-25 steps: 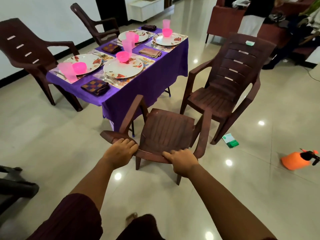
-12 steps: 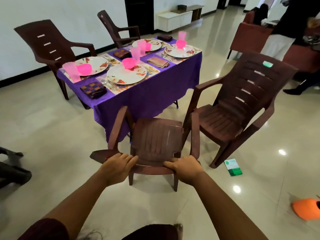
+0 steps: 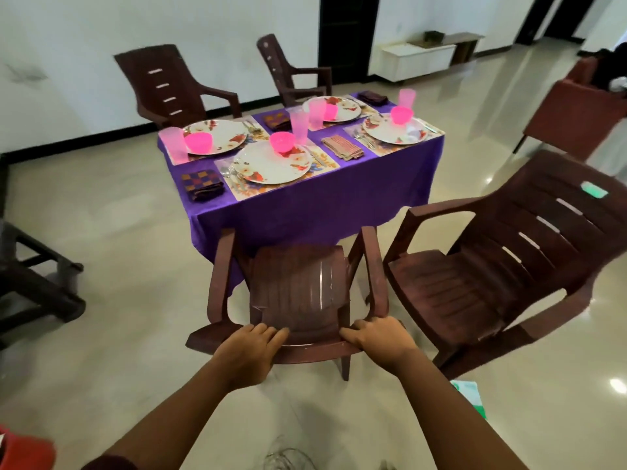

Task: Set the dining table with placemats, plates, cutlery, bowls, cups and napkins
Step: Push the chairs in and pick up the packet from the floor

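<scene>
On glossy tile floor (image 3: 112, 266), purple-clothed table (image 3: 305, 201), brown chairs around

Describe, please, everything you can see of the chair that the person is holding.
The chair is dark brown, glossy moulded plastic by its look, with a ribbed seat, two armrests and a slatted back. It stands upright on the pale tiled floor, facing the purple-clothed table, front edge at the cloth. The left hand and right hand grip its top rail.

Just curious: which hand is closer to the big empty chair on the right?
Right. The right hand grips the small chair's back beside the big chair; the left hand grips its far end.
</scene>
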Demonstrator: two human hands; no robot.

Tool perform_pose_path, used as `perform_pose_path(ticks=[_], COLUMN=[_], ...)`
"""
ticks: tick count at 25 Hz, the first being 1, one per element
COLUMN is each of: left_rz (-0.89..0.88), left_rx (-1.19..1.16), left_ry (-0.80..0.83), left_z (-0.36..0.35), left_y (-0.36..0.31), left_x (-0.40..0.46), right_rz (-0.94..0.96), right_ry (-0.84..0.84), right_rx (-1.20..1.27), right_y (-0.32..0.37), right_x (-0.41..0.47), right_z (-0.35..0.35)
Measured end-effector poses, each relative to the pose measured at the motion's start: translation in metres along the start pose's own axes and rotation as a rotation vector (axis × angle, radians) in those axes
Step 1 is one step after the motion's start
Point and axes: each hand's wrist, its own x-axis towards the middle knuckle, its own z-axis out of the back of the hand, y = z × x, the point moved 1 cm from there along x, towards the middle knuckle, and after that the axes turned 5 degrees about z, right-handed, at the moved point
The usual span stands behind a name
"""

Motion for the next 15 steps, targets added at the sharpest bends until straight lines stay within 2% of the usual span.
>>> perform_pose_path(ticks=[3,6,10,15], left_rz=[0.04,0.051,0.32,0.407], left_rx=[0.039,0.04,0.049,0.076], left_ry=[0.027,0.153,0.328,0.434], left_z=[0.004,0.008,0.02,0.01], left_y=[-0.021,-0.049,-0.063,-0.074], left_x=[0.033,0.068,0.102,0.129], right_rz=[0.056,0.146,0.276,0.318], right_ry=[0.017,0.037,0.009,0.017], right_rx=[-0.019,-0.022,-0.034,-0.07], right_y=[-0.047,-0.093,-0.134,-0.164], right_x=[0.001,0.003,0.013,0.029], right_z=[-0.009,-0.011,-0.005,0.001])
